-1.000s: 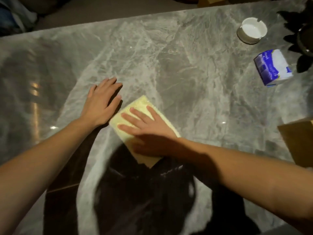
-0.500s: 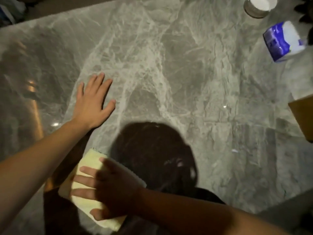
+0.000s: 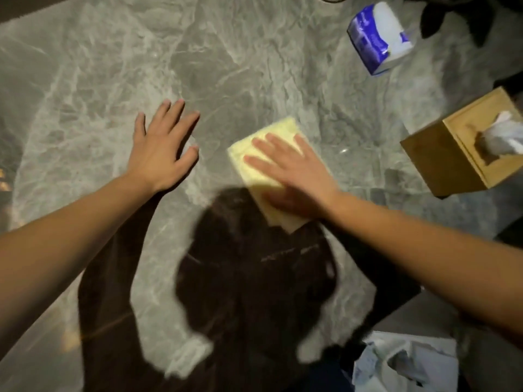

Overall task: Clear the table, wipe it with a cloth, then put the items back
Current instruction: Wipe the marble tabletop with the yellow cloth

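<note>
And there was the right hand (image 3: 294, 176), laid flat on the yellow cloth (image 3: 254, 181), fingers straight and spread, palm pressing it onto the grey marble table (image 3: 240, 66); the cloth lay folded into a rectangle near the middle of the tabletop, its far corner poking out past the fingertips, its near corner showing below the wrist at the rim of a big dark shadow (image 3: 249, 264) cast across the near side; the left hand (image 3: 161, 154) sat just beside it to the left, apart from the cloth, palm down on bare stone, fingers wide, holding nothing; over on the right, a wooden tissue box (image 3: 452, 157) stood near the cloth with a white tissue (image 3: 506, 134) sprouting from its slot; further back, a blue and white tissue pack (image 3: 379, 35) lay tilted on the surface, well apart from both hands; dark leaves (image 3: 467, 12) crept in at the far right corner; down at the lower right, a crumpled pale plastic bag (image 3: 404, 363) showed; the right hand was a touch blurred.
</note>
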The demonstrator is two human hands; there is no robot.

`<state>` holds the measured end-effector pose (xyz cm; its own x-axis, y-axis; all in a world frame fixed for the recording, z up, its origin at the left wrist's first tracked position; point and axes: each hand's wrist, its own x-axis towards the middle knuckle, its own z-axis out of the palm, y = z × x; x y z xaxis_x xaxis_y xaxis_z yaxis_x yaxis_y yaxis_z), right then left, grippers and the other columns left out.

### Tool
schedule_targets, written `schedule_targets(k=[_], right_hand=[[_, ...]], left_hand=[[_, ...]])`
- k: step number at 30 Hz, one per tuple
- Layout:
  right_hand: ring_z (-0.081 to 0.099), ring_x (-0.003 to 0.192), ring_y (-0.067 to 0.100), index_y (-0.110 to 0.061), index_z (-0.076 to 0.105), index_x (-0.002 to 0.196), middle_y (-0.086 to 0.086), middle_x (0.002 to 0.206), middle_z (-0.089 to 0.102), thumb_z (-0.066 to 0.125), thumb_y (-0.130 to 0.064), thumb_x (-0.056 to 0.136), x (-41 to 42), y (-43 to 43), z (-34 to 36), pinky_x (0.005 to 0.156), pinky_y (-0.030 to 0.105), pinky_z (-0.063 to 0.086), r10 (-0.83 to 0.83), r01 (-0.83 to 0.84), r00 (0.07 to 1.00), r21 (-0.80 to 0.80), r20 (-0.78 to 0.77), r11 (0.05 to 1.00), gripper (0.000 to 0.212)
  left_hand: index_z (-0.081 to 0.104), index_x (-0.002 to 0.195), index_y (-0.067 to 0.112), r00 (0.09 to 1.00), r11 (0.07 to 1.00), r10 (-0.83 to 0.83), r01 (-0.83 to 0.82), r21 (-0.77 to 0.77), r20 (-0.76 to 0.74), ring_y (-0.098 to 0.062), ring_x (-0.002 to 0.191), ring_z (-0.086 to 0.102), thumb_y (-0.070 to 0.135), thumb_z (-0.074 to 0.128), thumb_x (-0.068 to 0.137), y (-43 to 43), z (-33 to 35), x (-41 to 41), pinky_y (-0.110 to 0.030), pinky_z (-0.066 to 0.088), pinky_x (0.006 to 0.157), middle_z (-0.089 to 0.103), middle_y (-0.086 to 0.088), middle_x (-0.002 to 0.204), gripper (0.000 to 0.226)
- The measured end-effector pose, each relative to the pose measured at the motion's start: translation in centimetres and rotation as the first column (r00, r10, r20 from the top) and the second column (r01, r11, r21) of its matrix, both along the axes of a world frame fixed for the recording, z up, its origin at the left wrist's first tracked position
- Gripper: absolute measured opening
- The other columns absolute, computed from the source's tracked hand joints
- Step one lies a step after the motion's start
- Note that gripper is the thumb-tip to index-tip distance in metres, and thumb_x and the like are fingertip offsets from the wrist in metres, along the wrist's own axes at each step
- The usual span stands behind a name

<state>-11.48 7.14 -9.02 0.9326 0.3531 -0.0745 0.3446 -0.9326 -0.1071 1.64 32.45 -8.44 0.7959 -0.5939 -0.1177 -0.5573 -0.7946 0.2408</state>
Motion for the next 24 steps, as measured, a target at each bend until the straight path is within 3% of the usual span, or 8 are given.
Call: schedule_targets(k=[2,4,9,14,20,22,24], right_hand=[[0.024,0.146,0.026,-0.033,0.029,0.149,0.002,0.159,0.025,0.034,-0.061,0.087,0.7,-4.3,0.4,0.114,0.055,0.020,-0.040,0.038,0.999,-0.046,-0.027,0.998,0.068],[0.017,0.148,0.024,-0.033,0.027,0.149,0.000,0.160,0.021,0.032,-0.060,0.089,1.0,-8.0,0.6,0.115,0.051,0.013,-0.061,0.061,0.997,0.005,-0.050,0.998,0.066],[0.010,0.149,0.022,-0.032,0.026,0.150,-0.001,0.161,0.017,0.036,-0.054,0.089,0.1,-12.4,0.9,0.117,0.053,0.006,-0.119,0.126,0.990,0.080,-0.078,0.989,0.065],[0.007,0.150,0.023,-0.032,0.027,0.150,0.000,0.161,0.016,0.035,-0.055,0.091,-3.2,-12.4,1.2,0.118,0.054,0.004,-0.110,0.119,0.989,0.089,-0.102,0.989,0.064],[0.006,0.150,0.021,-0.033,0.023,0.150,-0.003,0.161,0.015,0.048,-0.055,0.084,-9.0,-8.7,1.2,0.119,0.055,0.003,-0.036,0.047,0.991,0.084,-0.130,0.995,0.074],[0.008,0.150,0.018,-0.036,0.021,0.151,-0.004,0.161,0.017,0.049,-0.061,0.082,-10.5,-6.0,1.7,0.119,0.055,0.005,-0.037,0.077,0.973,0.170,-0.226,0.983,0.079],[0.013,0.149,0.022,-0.035,0.032,0.148,-0.002,0.159,0.024,0.046,-0.064,0.085,-11.9,-2.2,1.7,0.115,0.057,0.009,0.091,-0.015,0.965,0.292,-0.248,0.956,0.070]], left_hand=[[0.027,0.146,0.027,0.998,0.997,-0.069,0.069,-0.016,0.003,-0.023,0.147,0.007,0.044,0.034,0.089,-2.9,-0.1,-0.7,-0.057,0.004,0.114,0.016,-0.003,0.159,0.060],[0.029,0.145,0.027,0.993,0.992,-0.119,0.119,-0.030,0.009,-0.022,0.148,0.008,0.045,0.034,0.089,-5.4,-0.3,-1.5,-0.057,0.003,0.114,0.016,-0.002,0.159,0.059],[0.028,0.144,0.029,0.993,0.994,-0.111,0.112,-0.016,0.045,-0.022,0.147,0.009,0.047,0.033,0.090,-7.1,-0.5,-1.9,-0.060,0.003,0.113,0.017,0.000,0.159,0.057],[0.028,0.145,0.029,0.992,0.992,-0.118,0.119,-0.031,0.037,-0.022,0.148,0.007,0.048,0.032,0.090,-7.0,-0.4,-2.0,-0.059,0.001,0.113,0.016,0.000,0.159,0.058],[0.023,0.147,0.027,0.992,0.992,-0.126,0.126,0.007,0.020,-0.023,0.148,0.002,0.050,0.025,0.091,-6.9,-0.4,-2.0,-0.060,-0.001,0.113,0.011,-0.001,0.160,0.061],[0.019,0.148,0.027,0.990,0.990,-0.140,0.140,0.020,-0.017,-0.024,0.148,-0.001,0.052,0.022,0.089,-6.9,-0.4,-1.9,-0.061,-0.002,0.112,0.006,-0.002,0.160,0.064],[0.016,0.149,0.027,0.985,0.985,-0.165,0.167,0.033,-0.054,-0.025,0.148,-0.004,0.055,0.022,0.088,-6.7,-0.3,-1.7,-0.061,-0.003,0.112,0.002,-0.002,0.161,0.068]])
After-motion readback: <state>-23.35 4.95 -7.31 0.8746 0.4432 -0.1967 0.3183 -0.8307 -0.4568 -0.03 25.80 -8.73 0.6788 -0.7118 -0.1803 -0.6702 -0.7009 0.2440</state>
